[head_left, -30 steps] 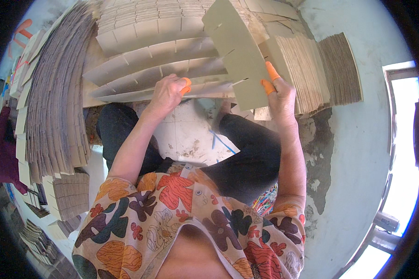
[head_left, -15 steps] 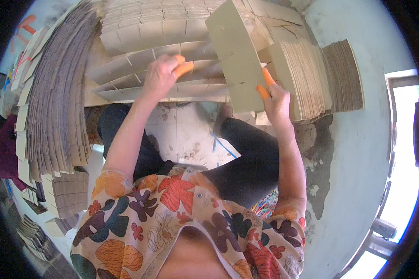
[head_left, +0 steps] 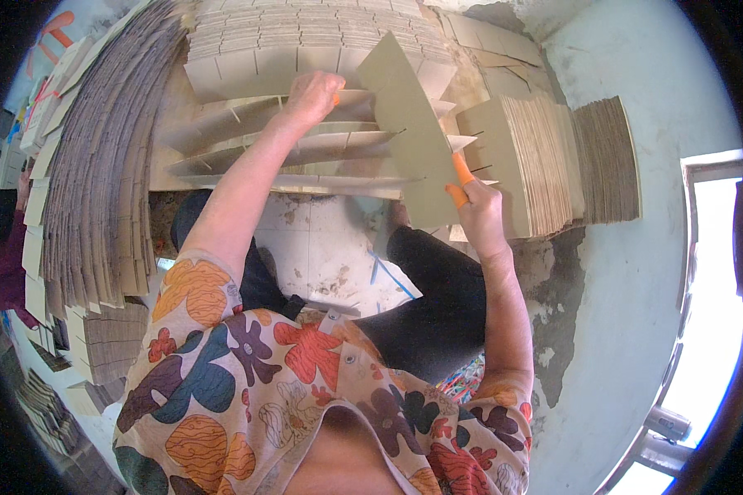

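My right hand (head_left: pixel 480 216), with orange finger covers, pinches the right edge of a slotted cardboard divider (head_left: pixel 417 136), which stands tilted across several long cardboard strips. The strips' right ends poke out past it, so they seem to sit in its slots. At the far strip (head_left: pixel 223 122), my left hand (head_left: pixel 312 97) is closed at the top edge, with its fingertips partly hidden. A middle strip (head_left: pixel 239 154) and a near strip (head_left: pixel 305 181) stand on edge, bowed and roughly parallel, close to the table's front edge.
Behind the strips lies a stack of slotted cardboard (head_left: pixel 314 62). Upright cardboard pieces (head_left: pixel 545 165) are packed at the right beside a pale wall (head_left: pixel 636 272). A tall cardboard pile (head_left: pixel 99 165) rises at the left. Another person's dark red sleeve (head_left: pixel 12 264) shows at the far left.
My left hand has moved to the right and farther away, onto the far strip. The divider has shifted slightly nearer with my right hand, and strip ends now show beyond its right edge.
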Motion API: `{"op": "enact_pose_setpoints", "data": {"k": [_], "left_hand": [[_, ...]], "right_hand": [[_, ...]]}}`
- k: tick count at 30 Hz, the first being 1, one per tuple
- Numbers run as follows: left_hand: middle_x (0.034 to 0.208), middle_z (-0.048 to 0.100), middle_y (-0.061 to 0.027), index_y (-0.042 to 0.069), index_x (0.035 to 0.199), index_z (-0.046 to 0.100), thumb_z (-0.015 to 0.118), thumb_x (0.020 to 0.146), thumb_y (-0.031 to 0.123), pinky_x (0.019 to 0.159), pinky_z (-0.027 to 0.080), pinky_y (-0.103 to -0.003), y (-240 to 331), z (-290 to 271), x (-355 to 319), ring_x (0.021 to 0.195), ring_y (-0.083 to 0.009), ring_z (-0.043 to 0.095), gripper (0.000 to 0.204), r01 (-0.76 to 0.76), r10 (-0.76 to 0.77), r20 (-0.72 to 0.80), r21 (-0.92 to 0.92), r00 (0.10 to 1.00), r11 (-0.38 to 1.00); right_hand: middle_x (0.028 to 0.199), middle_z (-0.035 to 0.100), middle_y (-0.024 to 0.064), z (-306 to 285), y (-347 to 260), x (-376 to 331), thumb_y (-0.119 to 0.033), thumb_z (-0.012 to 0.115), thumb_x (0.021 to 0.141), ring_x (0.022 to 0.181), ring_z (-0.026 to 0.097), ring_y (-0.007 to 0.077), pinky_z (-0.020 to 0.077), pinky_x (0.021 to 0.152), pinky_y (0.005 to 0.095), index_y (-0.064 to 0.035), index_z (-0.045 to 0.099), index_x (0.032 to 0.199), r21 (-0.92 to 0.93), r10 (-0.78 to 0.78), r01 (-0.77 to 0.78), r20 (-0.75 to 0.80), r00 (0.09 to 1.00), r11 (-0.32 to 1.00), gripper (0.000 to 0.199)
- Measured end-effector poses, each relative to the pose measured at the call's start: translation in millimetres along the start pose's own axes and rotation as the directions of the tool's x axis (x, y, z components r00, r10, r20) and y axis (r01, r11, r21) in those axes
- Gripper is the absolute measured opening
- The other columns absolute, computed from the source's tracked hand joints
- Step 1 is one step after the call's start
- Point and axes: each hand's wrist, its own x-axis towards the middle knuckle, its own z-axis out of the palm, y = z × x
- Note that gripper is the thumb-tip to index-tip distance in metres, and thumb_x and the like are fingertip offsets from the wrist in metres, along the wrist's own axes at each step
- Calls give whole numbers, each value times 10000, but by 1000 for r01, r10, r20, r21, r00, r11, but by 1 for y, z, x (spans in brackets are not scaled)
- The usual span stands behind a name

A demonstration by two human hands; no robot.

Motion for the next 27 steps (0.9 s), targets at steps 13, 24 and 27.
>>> {"op": "enact_pose_setpoints", "data": {"k": [13, 24, 27], "left_hand": [[789, 622, -216, 61, 834, 630, 639, 756, 78, 660, 495, -485, -16, 11, 18, 792, -402, 618, 80, 67, -73, 142, 44, 987, 997], [811, 628, -181, 71, 978, 623, 715, 773, 357, 695, 488, -467, 89, -55, -39, 831, -348, 620, 364, -68, 109, 391, -116, 914, 991], [743, 613, -190, 63, 886, 633, 699, 778, 260, 640, 487, -471, 77, -13, -77, 746, -367, 620, 233, -117, 165, 311, -170, 936, 979]], "right_hand": [[793, 595, 265, 2, -3, 40, 2, 634, 748, 767, 592, 429, 473, 661, 453, 49, 598, 933, -69, -107, 126, 227, 968, 990, 194], [789, 623, 241, -5, -20, 50, -17, 622, 729, 800, 611, 408, 499, 695, 468, 61, 568, 866, -254, -32, 103, 272, 962, 962, 166], [784, 626, 233, 4, -25, 47, -34, 645, 734, 812, 616, 402, 495, 716, 466, 28, 582, 823, -299, -35, 106, 233, 972, 948, 125]]}}
